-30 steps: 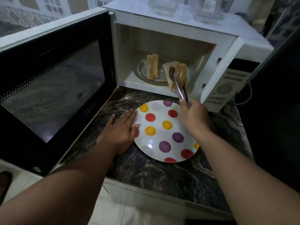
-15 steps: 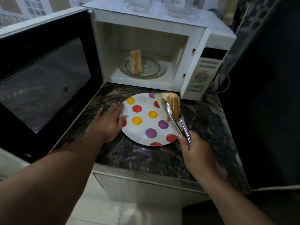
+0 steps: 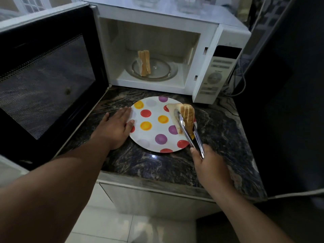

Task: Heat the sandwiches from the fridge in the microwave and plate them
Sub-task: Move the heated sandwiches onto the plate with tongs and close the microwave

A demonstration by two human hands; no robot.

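A white microwave [image 3: 215, 41] stands open on the dark marble counter. One sandwich [image 3: 144, 63] stands upright on the glass turntable [image 3: 161, 69] inside. In front of it lies a white plate with coloured dots [image 3: 152, 135]. My right hand [image 3: 210, 165] grips metal tongs [image 3: 191, 135], and the tongs clamp a second sandwich [image 3: 187, 116] over the plate's right edge. My left hand [image 3: 114, 128] rests flat on the counter, fingertips touching the plate's left rim.
The microwave door [image 3: 45, 85] swings wide to the left, blocking that side. The counter [image 3: 219, 130] ends at a front edge near my forearms. Cables [image 3: 240, 85] hang to the right of the microwave. Clear containers sit on top of it.
The tongs pulled one sandwich out of the microwave and carried it down to the plate's right side. My right hand moved back toward me. My left hand stayed at the plate's rim.
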